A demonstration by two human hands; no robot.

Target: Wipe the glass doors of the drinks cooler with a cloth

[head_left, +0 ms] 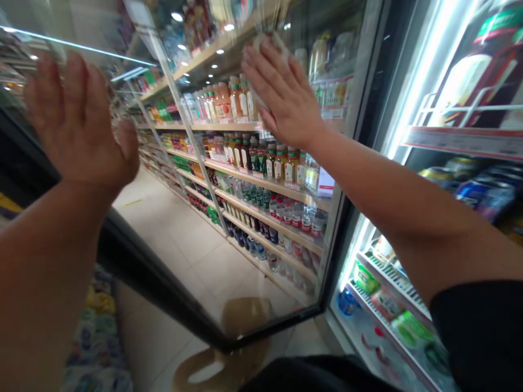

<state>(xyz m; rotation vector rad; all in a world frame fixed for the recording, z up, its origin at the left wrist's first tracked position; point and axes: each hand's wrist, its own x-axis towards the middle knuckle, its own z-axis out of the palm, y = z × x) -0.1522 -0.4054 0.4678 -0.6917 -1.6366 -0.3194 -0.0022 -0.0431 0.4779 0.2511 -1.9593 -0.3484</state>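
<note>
A glass cooler door [261,283] with a black frame stands swung open in front of me. My right hand [281,92] lies flat against the upper part of its glass, fingers stretched over a pale, crumpled cloth [280,43]. Most of the cloth is hidden under the fingers. My left hand [81,120] is raised at the left, open, fingers up and slightly apart, with nothing visible in it. It is close to the door's outer side; whether it touches the glass I cannot tell.
Through or in the glass appear shelves of bottled drinks [281,163] along an aisle with a tiled floor [163,234]. To the right is the lit cooler [359,256] with cans and bottles on wire racks. A tan plastic object [249,365] stands low by the door; colourful packages [98,337] lie lower left.
</note>
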